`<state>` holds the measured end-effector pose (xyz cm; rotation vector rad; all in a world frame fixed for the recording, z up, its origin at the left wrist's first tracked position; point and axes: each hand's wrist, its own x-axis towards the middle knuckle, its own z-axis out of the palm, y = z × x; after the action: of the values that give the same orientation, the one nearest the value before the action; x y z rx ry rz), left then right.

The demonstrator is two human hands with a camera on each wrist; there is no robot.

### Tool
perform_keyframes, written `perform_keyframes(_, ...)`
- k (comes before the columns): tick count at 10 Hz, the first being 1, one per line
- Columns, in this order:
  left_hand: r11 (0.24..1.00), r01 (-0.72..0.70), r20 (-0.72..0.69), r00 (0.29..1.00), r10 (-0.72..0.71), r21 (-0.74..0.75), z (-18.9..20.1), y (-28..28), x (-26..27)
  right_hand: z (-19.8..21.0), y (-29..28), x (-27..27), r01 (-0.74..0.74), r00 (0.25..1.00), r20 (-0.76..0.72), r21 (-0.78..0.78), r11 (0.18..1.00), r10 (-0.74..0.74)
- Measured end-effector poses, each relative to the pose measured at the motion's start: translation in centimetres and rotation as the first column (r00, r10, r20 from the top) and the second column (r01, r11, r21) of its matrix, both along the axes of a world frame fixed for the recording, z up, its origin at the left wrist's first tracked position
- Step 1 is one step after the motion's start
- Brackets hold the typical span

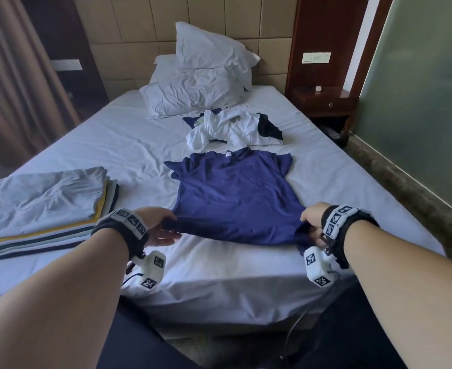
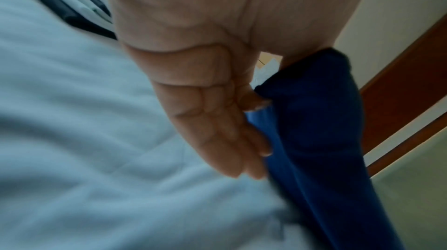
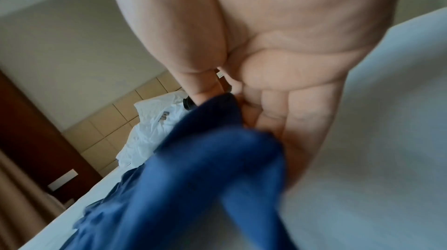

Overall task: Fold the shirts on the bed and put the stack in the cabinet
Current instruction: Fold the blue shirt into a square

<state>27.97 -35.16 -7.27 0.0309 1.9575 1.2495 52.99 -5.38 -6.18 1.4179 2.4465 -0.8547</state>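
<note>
A navy blue shirt (image 1: 235,193) lies spread flat on the bed, collar away from me, its hem lifted off the sheet. My left hand (image 1: 163,227) pinches the hem's left corner; the left wrist view shows the thumb and fingers (image 2: 244,139) closed on the dark cloth (image 2: 312,120). My right hand (image 1: 311,222) grips the hem's right corner, with blue fabric (image 3: 193,177) bunched under its fingers (image 3: 271,112). A stack of folded shirts (image 1: 44,209), grey on top, sits at the bed's left. A crumpled white and navy shirt heap (image 1: 233,129) lies beyond the blue one.
Two white pillows (image 1: 201,75) lean at the padded headboard. A wooden nightstand (image 1: 323,102) stands right of the bed, beside a frosted glass wall (image 1: 419,102). Curtains (image 1: 12,75) hang at the left. The bed's front edge (image 1: 219,302) is right before my legs.
</note>
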Motion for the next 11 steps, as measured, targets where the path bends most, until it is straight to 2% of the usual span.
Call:
perform_keyframes(1, 0.994, -0.008, -0.05, 0.999, 0.003, -0.11, 0.6, -0.8, -0.2, 2.0, -0.9, 0.7, -0.002, 0.996, 0.085, 0.082, 0.997, -0.005)
perform_keyframes(2, 0.909, 0.126, -0.07, 0.984, -0.167, -0.397, 0.4, -2.4, -0.5, 2.7, -1.8, 1.8, -0.012, 0.979, 0.204, 0.108, 0.994, -0.01)
perform_keyframes(3, 0.821, 0.247, 0.037, 0.963, -0.266, -0.516, 0.1, -3.6, -0.4, 3.0, -2.5, 2.9, -0.169, 0.921, 0.374, 0.135, 0.976, 0.108)
perform_keyframes(4, 0.688, 0.369, 0.111, 0.914, -0.39, -0.625, 0.8, -3.8, -0.2, 2.4, -2.6, 2.9, -0.231, 0.85, 0.498, 0.056, 0.971, 0.174)
perform_keyframes(5, 0.588, 0.412, 0.12, 0.874, -0.471, -0.696, 1.0, -3.6, -1.3, 1.8, -1.9, 2.2, -0.087, 0.867, 0.478, -0.132, 0.987, 0.141)
perform_keyframes(6, 0.697, 0.274, -0.091, 0.894, -0.439, -0.662, 0.4, -1.8, -2.8, 2.3, -0.9, 1.2, -0.088, 0.915, 0.394, -0.03, 0.996, 0.093)
perform_keyframes(7, 0.838, 0.175, -0.36, 0.843, -0.399, -0.518, 0.6, 2.0, -4.2, 1.1, 1.6, -0.5, -0.027, 0.978, 0.209, 0.008, 1.0, 0.025)
perform_keyframes(8, 0.863, 0.163, -0.553, 0.708, -0.44, -0.478, 1.3, 6.5, -4.5, -1.9, 4.3, -1.8, 0.168, 0.986, 0.035, -0.157, 0.973, -0.165)
perform_keyframes(9, 0.851, 0.218, -0.607, 0.618, -0.5, -0.478, 0.8, 11.2, -4.3, -4.5, 6.3, -3.5, 0.268, 0.945, -0.093, -0.325, 0.907, -0.313)
perform_keyframes(10, 0.832, 0.291, -0.591, 0.596, -0.544, -0.472, -0.4, 16.2, -4.7, -5.7, 8.4, -5.4, 0.332, 0.88, -0.183, -0.419, 0.845, -0.437)
perform_keyframes(11, 0.775, 0.372, -0.56, 0.539, -0.629, -0.512, -1.6, 21.7, -5.3, -6.2, 11.6, -7.3, 0.379, 0.798, -0.258, -0.488, 0.787, -0.544)
